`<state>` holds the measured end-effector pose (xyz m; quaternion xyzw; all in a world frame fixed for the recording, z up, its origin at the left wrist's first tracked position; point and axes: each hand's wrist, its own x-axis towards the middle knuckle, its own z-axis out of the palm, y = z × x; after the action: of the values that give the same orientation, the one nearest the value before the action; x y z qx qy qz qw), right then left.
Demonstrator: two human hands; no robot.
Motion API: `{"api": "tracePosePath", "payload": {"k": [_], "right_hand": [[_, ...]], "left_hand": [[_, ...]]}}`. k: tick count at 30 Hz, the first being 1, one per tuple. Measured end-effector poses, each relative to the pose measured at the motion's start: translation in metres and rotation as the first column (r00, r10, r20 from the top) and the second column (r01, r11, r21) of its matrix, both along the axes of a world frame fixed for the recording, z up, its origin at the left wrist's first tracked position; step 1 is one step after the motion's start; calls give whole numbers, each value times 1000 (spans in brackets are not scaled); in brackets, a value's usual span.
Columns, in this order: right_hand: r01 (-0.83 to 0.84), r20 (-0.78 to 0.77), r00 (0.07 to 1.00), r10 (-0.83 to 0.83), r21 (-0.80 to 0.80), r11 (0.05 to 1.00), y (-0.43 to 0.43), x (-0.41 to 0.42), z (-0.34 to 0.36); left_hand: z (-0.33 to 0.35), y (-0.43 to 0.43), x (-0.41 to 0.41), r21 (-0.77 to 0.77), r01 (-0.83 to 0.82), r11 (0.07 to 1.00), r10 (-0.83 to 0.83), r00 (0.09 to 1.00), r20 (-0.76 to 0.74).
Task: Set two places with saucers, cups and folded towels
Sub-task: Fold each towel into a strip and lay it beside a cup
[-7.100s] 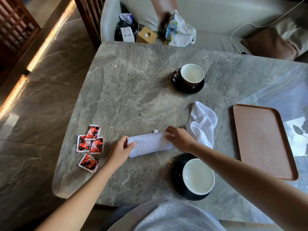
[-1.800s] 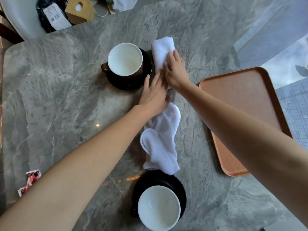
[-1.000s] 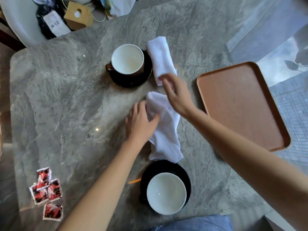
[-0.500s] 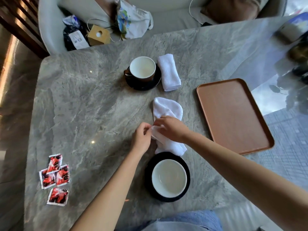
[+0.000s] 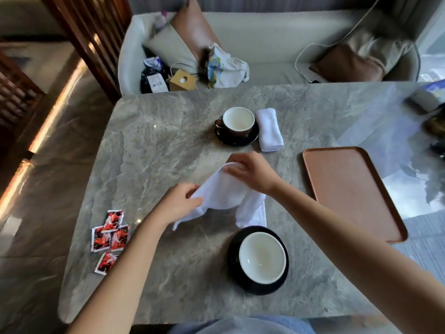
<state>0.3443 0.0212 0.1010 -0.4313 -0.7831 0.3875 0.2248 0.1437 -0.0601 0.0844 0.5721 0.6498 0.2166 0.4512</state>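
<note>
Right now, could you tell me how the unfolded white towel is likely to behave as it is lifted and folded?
The unfolded towel is probably floppy: it sags between the left hand and the right hand, one end drooping towards the near saucer. It seems light, held by pinches alone. It should keep a fold, judging by the folded towel.

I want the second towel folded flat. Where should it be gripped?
Probably by its two upper corners, from above. The unfolded towel hangs crumpled between the left hand and right hand; pinching the corners apart would spread it over the table.
</note>
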Motion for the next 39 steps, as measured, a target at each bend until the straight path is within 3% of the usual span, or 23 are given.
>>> {"api": "tracePosePath", "payload": {"k": [2, 6, 9, 11, 13, 15, 19, 23, 26, 32, 39], "right_hand": [[-38, 18, 999, 38, -4, 999, 2, -6, 11], [-233, 277, 933, 228, -15, 972, 11, -2, 20], [-287, 354, 888, 294, -73, 955, 15, 8, 16], [-321, 345, 867, 359, -165, 933, 17, 16, 13], [-321, 349, 855, 384, -225, 920, 22, 23, 11], [-274, 328, 880, 343, -238, 932, 28, 29, 7], [-53, 8, 998, 67, -511, 858, 35, 32, -6], [133, -170, 952, -255, -520, 844, 41, 11, -9], [203, -336, 849, -407, -505, 839, 48, -7, 4], [168, -546, 727, -417, -446, 879, 72, -22, 52], [106, -560, 747, -359, -433, 895, 74, -13, 60]], "left_hand": [[1, -13, -21, 7, -41, 999, 41, 999, -34], [6, -35, -63, 81, -96, 992, 94, 995, 36], [1, -55, -87, 86, -245, 966, 237, 967, 94], [-5, -65, -98, 72, -394, 916, 381, 913, 148], [-11, -74, -106, -25, -547, 837, 530, 798, 286], [-18, -79, -111, -152, -626, 765, 626, 666, 406], [-27, -77, -115, -259, -690, 676, 716, 534, 450], [-19, -51, -114, -249, -756, 605, 748, 434, 502], [4, -24, -116, -154, -789, 594, 711, 426, 559], [70, 12, -132, 127, -781, 612, 559, 541, 628], [75, 5, -142, 228, -683, 694, 493, 681, 541]]}}
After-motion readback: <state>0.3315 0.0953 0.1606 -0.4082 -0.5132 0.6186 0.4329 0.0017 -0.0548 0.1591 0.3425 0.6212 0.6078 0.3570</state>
